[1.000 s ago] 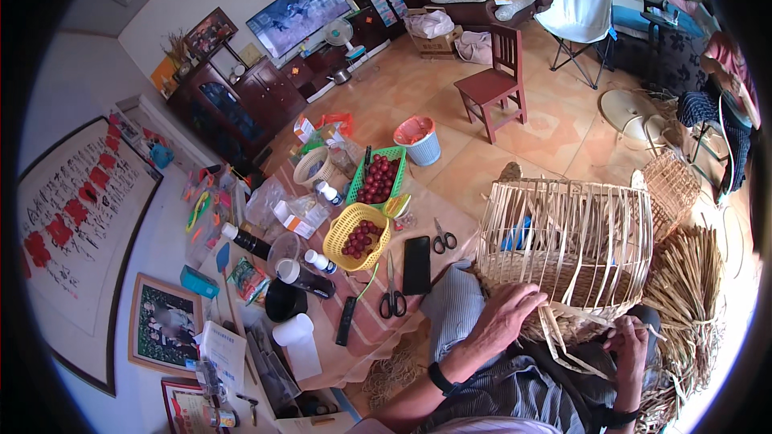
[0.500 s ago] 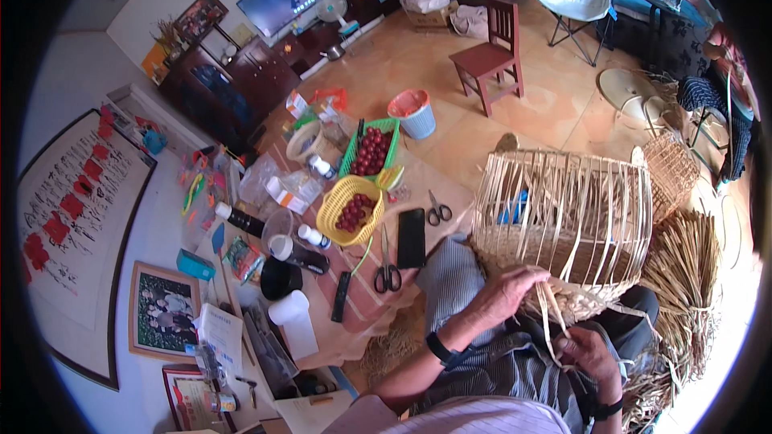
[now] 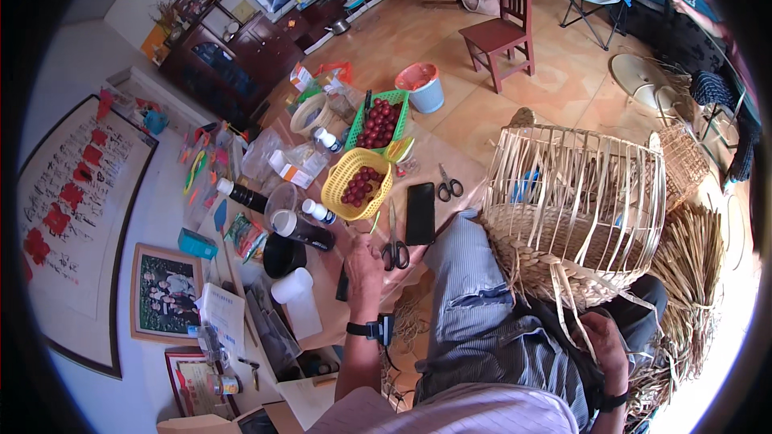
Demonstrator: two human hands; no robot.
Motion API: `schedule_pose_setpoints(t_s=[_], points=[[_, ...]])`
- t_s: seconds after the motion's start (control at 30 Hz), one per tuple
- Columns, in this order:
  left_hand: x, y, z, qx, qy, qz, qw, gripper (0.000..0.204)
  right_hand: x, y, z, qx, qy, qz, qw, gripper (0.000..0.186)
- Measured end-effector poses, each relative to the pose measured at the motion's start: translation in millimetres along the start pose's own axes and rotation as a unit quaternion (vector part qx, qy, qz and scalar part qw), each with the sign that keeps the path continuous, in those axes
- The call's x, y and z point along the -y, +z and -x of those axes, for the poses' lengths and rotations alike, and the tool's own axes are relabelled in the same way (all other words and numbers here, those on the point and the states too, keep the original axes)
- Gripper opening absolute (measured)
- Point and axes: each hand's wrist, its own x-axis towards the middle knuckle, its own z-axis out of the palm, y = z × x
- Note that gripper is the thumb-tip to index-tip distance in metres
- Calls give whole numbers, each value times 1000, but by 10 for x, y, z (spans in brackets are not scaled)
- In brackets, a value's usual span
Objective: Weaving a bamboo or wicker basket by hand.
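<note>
Hanging on the wall at far left, a long scroll (image 3: 76, 233) carries columns of dark brush writing broken by red patches. Right of it, a white packet (image 3: 221, 312) has blue print too small to read; a white-and-orange box (image 3: 291, 170) and a small white bottle (image 3: 319, 211) bear markings equally hard to make out. Next comes the left hand (image 3: 366, 264), stretched forward over the table (image 3: 392, 285), its forearm rising almost straight from the lower edge, with a dark watch at the wrist. Its fingers are bent and point away from the body, just beside the black handles of the nearer scissors (image 3: 394, 255); whether they grasp anything cannot be told. A dark phone (image 3: 420, 213) lies just past those handles. Farther right, the half-woven basket (image 3: 575, 217) rests at the person's lap, a loose pale strip (image 3: 559, 293) hanging from its near side. Beside that strip is the right hand (image 3: 601, 339), low and close to the body, a dark band at its wrist. Its fingers are curled inward; whether they pinch the strip cannot be told.
</note>
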Motion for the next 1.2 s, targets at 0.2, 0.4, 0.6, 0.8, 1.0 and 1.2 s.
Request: schedule_pose_setpoints(t_s=[0.2,0.4,0.6,0.8,1.0,1.2], points=[[623,-257,159,-52,-49,-130,989,50,-66,-17,-28,-14,4,46,999,16],[1124,-304,255,142,-133,-173,966,66,-55,23,-39,-20,9,47,999,15],[1470,-95,314,89,-98,-77,988,47,-38,51,-5,-30,2,31,999,16],[1373,-75,402,49,-91,-63,993,38,-62,52,-4,-28,-2,32,999,18],[683,-426,433,153,-136,447,871,17,-115,35,-27,-27,10,15,999,15],[-29,-513,351,170,-168,610,755,16,-197,13,-55,-21,-8,10,1000,16]])
